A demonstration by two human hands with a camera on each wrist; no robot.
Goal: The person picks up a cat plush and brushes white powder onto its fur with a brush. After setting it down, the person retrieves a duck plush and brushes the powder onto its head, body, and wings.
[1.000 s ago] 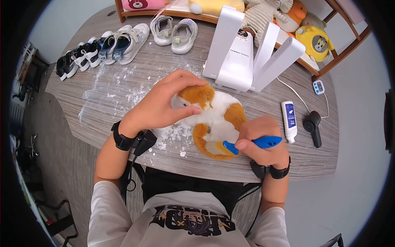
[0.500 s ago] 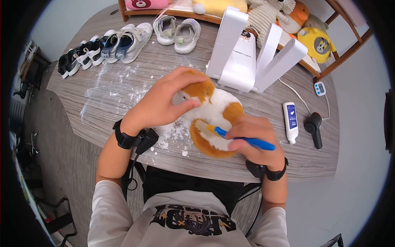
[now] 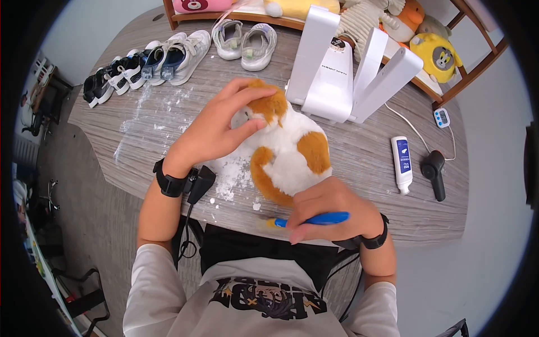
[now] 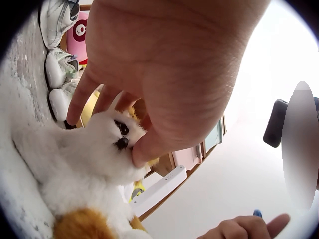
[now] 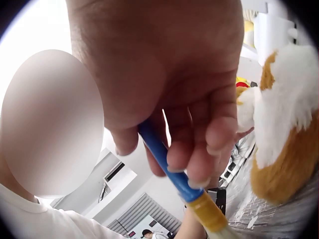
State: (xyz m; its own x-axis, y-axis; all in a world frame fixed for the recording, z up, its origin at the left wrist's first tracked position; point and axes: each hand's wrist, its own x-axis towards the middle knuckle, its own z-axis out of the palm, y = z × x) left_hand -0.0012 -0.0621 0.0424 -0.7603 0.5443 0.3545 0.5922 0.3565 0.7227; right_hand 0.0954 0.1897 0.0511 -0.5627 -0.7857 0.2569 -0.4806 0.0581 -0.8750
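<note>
A white and orange plush animal (image 3: pixel 303 126) lies on the table, its orange tail curled toward the front edge. My left hand (image 3: pixel 210 132) holds it by the head, thumb at the face and fingers over the orange top. The left wrist view shows the toy's dark eye and nose (image 4: pixel 122 143) beside the thumb. In my right hand (image 3: pixel 339 208) is a brush with a blue handle (image 5: pixel 162 157) and a yellow band above pale bristles. Its bristle end points left, close over the table's front part and apart from the tail.
White powder (image 3: pixel 233 177) is scattered left of the toy. Behind it stands a white device with upright panels (image 3: pixel 328 84). Several shoes (image 3: pixel 185 56) line the back left. A white bottle (image 3: pixel 402 165), a black handheld device (image 3: pixel 433 171) and a small timer (image 3: pixel 442 118) lie right.
The brush first swept left and up along the tail, then came off it toward the table's front edge with my right hand. My left hand stays at the toy's head.
</note>
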